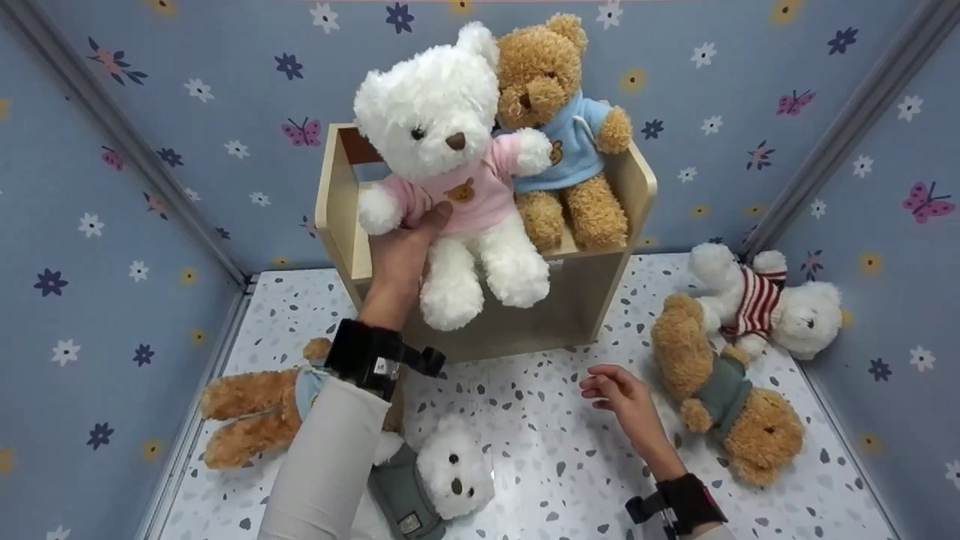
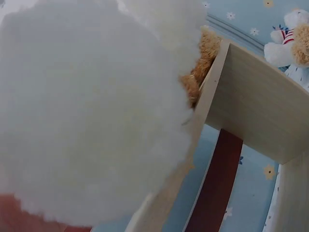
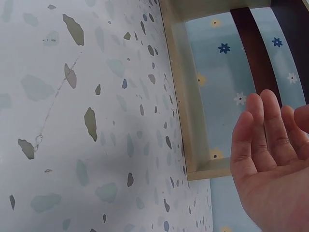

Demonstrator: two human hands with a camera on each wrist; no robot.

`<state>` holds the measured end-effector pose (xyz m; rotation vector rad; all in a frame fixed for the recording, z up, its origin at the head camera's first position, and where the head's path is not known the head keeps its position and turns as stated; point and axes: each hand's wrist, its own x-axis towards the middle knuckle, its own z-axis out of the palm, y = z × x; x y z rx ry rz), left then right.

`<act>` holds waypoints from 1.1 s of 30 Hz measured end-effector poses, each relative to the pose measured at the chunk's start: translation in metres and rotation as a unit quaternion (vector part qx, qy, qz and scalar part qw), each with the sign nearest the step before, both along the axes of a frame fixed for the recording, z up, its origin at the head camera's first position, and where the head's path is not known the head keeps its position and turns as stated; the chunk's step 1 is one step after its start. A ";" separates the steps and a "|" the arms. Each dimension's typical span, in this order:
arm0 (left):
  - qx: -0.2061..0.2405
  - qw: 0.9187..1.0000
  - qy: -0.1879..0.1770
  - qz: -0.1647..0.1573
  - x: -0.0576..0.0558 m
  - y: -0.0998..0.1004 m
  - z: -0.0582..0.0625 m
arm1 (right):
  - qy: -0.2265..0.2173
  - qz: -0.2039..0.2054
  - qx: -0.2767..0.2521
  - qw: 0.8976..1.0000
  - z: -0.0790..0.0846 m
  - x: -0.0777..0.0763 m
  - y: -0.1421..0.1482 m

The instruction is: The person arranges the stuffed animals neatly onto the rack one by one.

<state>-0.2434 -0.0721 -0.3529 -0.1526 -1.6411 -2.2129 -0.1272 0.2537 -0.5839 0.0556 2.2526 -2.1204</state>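
Note:
My left hand (image 1: 409,251) grips a white teddy bear (image 1: 450,112) in a pink top by its side, the thumb lying across its front. That bear is upright at the left part of a wooden shelf (image 1: 641,176), its legs hanging past the front edge. Beside it a brown teddy bear (image 1: 596,210) in a blue hoodie sits on the shelf's top board. White fur (image 2: 96,106) fills much of the left wrist view. My right hand (image 1: 619,394) holds nothing over the floor, fingers loosely bent; the right wrist view shows its palm (image 3: 275,179) near the shelf frame.
On the speckled floor (image 1: 525,442) at right lie a white bear (image 1: 806,319) in a striped sweater and a brown bear (image 1: 761,427) in green. At left lie a brown bear (image 1: 251,409) and a white bear (image 1: 454,469) in grey-green. Flowered walls (image 1: 225,112) enclose the space.

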 end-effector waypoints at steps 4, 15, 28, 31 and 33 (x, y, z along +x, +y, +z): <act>-0.032 0.999 -0.020 0.010 -0.010 -0.003 0.002 | -0.004 0.002 0.004 1.000 -0.001 0.001 0.000; -0.062 0.997 -0.044 0.021 -0.037 -0.008 0.002 | -0.010 0.002 0.008 1.000 -0.004 0.001 -0.001; -0.058 0.997 -0.047 -0.019 -0.066 0.005 -0.002 | -0.005 0.009 -0.010 1.000 -0.006 0.002 -0.002; -0.058 0.997 -0.052 -0.025 -0.070 0.007 -0.004 | -0.008 0.013 -0.011 1.000 -0.007 0.003 -0.001; -0.065 0.996 -0.052 -0.025 -0.072 0.009 -0.005 | -0.011 0.016 -0.013 1.000 -0.008 0.003 -0.001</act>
